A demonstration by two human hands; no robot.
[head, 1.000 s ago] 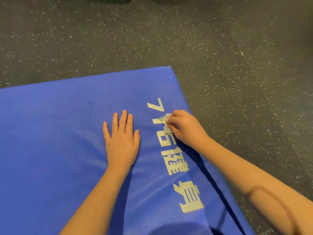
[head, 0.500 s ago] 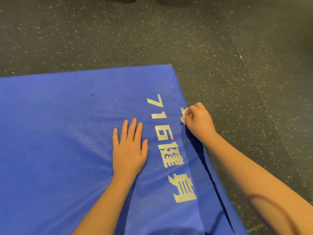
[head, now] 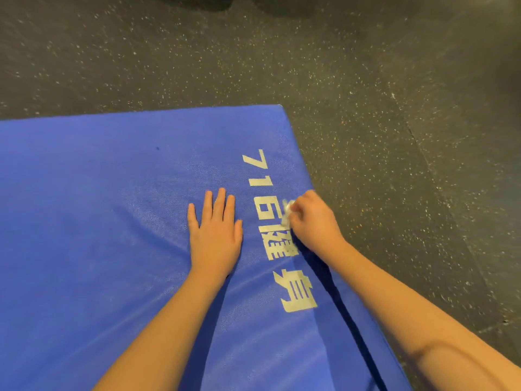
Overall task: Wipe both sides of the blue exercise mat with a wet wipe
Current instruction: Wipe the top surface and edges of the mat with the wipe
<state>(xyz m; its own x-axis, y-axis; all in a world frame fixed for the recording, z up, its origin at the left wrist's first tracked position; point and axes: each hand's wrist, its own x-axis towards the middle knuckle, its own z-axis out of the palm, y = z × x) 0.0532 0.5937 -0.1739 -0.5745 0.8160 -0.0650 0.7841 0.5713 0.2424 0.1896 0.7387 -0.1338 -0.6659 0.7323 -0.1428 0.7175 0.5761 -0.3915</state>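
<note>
The blue exercise mat [head: 98, 235] lies flat on the dark speckled floor [head: 366, 94], its far right corner in your head view. Your left hand [head: 214, 235] rests palm down on it, fingers straight and close together. Your right hand [head: 311, 221] curls around a crumpled white wet wipe [head: 287, 213], pressing it onto the mat near its right edge, beside the white printed lettering [head: 277, 230].

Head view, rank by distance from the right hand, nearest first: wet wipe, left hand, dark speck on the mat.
1. wet wipe: pinched in the right hand itself, at its fingers.
2. left hand: flat on the mat, just to the left.
3. dark speck: farther left and up the mat.
</note>
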